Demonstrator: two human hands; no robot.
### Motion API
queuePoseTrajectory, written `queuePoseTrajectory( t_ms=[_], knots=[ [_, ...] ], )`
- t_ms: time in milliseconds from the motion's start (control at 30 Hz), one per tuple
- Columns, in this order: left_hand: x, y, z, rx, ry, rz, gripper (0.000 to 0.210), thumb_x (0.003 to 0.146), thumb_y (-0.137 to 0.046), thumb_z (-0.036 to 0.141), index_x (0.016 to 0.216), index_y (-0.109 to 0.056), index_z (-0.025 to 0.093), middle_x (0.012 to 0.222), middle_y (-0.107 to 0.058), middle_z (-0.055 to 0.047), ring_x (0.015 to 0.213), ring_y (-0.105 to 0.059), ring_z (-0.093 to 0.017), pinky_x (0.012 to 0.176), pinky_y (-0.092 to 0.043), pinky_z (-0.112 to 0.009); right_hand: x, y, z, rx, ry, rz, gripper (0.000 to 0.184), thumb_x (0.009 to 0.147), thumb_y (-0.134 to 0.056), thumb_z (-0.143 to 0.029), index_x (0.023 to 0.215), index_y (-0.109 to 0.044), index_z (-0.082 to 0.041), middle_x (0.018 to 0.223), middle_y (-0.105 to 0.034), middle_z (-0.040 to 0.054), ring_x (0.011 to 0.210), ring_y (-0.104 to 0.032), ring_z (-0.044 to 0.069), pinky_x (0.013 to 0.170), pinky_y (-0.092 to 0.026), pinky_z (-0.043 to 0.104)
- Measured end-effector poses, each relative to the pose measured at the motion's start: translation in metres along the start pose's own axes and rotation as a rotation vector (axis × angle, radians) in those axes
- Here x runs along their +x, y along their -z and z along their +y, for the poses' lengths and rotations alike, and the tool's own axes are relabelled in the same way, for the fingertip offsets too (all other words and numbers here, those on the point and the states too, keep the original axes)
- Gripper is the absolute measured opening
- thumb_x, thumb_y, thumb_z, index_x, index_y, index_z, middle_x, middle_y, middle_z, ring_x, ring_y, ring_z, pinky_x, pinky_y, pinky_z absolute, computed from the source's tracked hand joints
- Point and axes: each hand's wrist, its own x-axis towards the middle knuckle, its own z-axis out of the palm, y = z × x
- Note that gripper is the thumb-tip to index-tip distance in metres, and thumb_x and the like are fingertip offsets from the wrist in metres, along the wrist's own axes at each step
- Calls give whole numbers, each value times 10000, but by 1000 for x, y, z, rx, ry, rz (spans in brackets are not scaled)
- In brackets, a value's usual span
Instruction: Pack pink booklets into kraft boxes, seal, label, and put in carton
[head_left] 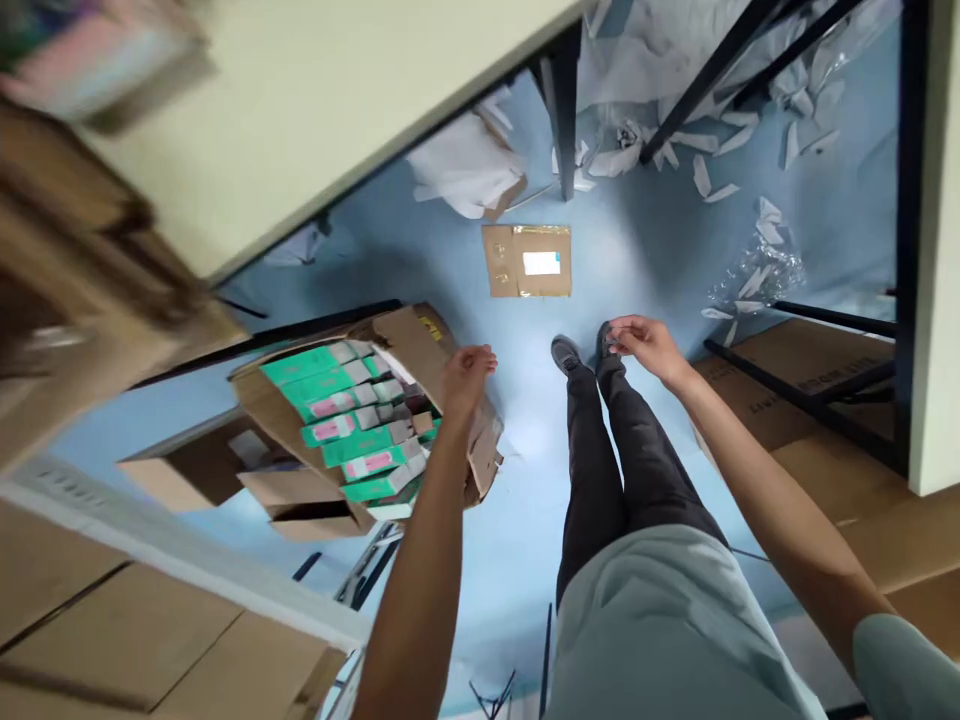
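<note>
My left hand (pixel 468 376) hangs in the air beside the right edge of a large open carton (pixel 409 345). Its fingers are loosely bent and no object shows in them. Several green-and-grey small boxes (pixel 367 440), some with pink panels, lie packed in that carton. My right hand (pixel 643 342) is held out over my shoes, fingers loosely curved and apart, with nothing visible between them. On the blue floor ahead lies a flattened piece of cardboard (pixel 540 280) with a white label and shiny tape.
Pale tables (pixel 360 90) with black legs (pixel 566 120) stand ahead and at right. White scraps (pixel 701 175) and clear plastic litter the floor. Smaller open boxes (pixel 202 455) sit left of the carton. Stacked brown cartons (pixel 112 630) fill the lower left; cardboard (pixel 810 370) lies at right.
</note>
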Motion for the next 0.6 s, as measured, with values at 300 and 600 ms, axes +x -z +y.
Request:
queuePoseTrajectory(
  t_ms=[300, 600],
  knots=[
    [217, -66, -95, 172, 159, 100, 173, 852, -737, 289, 802, -595, 205, 826, -733, -50, 748, -709, -157, 790, -595, -307, 194, -18, 150, 196, -178, 23, 227, 845, -883, -332, 979, -784, -177, 999, -848, 107, 933, -800, 214, 924, -692, 378],
    [408, -87, -149, 234, 186, 223, 231, 800, -827, 278, 904, -626, 233, 985, -674, -18, 904, -635, -164, 841, -572, -291, 373, -54, 268, 113, -175, 59, 333, 905, -794, -332, 1190, -747, -167, 1178, -801, 113, 1168, -740, 258, 1097, -597, 450]
  ],
)
